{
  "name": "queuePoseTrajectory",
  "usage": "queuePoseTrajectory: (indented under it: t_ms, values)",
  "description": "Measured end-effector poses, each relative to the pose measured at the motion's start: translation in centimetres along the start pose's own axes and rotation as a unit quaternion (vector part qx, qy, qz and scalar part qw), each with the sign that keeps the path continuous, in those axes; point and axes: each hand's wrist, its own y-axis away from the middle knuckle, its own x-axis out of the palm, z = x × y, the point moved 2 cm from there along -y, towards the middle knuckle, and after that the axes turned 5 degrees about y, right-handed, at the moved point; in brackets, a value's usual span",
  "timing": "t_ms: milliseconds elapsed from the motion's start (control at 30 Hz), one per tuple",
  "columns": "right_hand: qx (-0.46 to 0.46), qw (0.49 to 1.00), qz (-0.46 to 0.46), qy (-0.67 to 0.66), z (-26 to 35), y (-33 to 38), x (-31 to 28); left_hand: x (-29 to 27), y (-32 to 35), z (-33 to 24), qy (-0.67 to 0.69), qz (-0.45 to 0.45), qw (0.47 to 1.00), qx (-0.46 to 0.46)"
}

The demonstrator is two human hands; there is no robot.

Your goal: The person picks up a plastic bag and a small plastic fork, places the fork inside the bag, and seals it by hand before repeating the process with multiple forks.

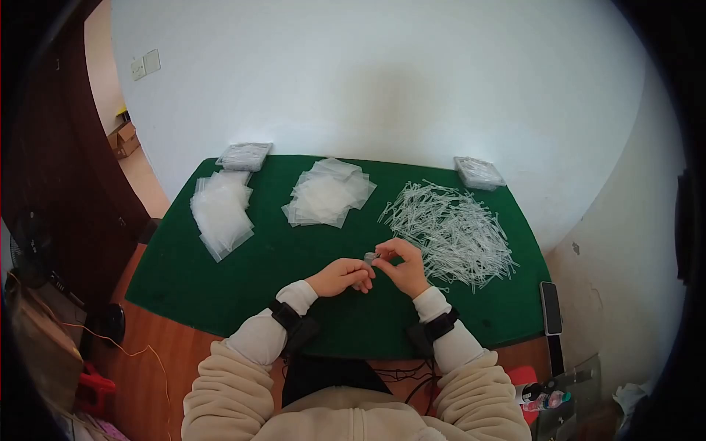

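Note:
Above the green-covered table, my two hands meet near the middle. My left hand is closed around a small translucent greyish plastic item, whose end sticks up past the fingers; its exact kind is too small to tell. Thumb and forefinger of my right hand pinch at that end from the right. Just beyond the right hand spreads a loose heap of thin clear plastic sticks with looped ends. Farther off, in the middle, lies a pile of clear flat plastic bags.
Another fanned stack of clear bags lies at the left. Wrapped packs stand at the back left and back right against the white wall. A phone sits by the right edge. Cables hang below the front edge.

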Motion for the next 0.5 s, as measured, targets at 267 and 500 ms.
queuePoseTrajectory:
  t_ms: [267,500]
  values:
    - [0.188,0.941,-0.006,-0.282,0.2,0.4,1.5,0.8,0.1,-0.9,-0.189,-0.134,0.958,0.167]
    - [0.155,0.974,0.033,-0.163,-1.6,0.9,2.4,0.8,-0.1,-1.0,-0.219,-0.148,0.957,0.116]
